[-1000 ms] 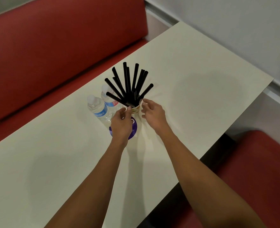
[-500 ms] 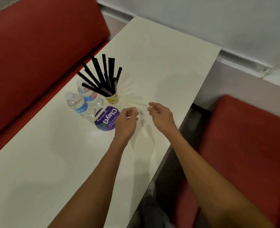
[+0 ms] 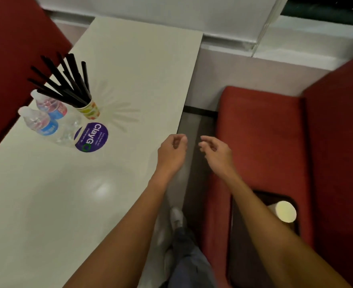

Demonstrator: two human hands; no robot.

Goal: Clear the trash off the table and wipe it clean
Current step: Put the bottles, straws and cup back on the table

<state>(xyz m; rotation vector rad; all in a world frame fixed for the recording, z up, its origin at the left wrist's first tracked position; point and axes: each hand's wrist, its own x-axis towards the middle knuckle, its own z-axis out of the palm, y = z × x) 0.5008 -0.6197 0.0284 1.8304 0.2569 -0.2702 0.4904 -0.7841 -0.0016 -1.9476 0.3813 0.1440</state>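
Mid-frame, by the smooth cream table's [image 3: 130,59] right edge, the right hand [image 3: 217,151] hangs slack and empty; whether the left hand's [image 3: 172,151] curled fingers pinch anything, I cannot tell. Crinkled clear plastic bottles [image 3: 39,121] and a patterned paper cup [image 3: 89,110] of black straws [image 3: 67,84] stand upper left.

Table [image 3: 130,69] cream-white. Straws [image 3: 67,80] black. Cup [image 3: 90,110] multicoloured spotted print. Sticker [image 3: 91,137] purple, white lettering. Bottle labels [image 3: 51,127] blue. Seats [image 3: 260,132] red.
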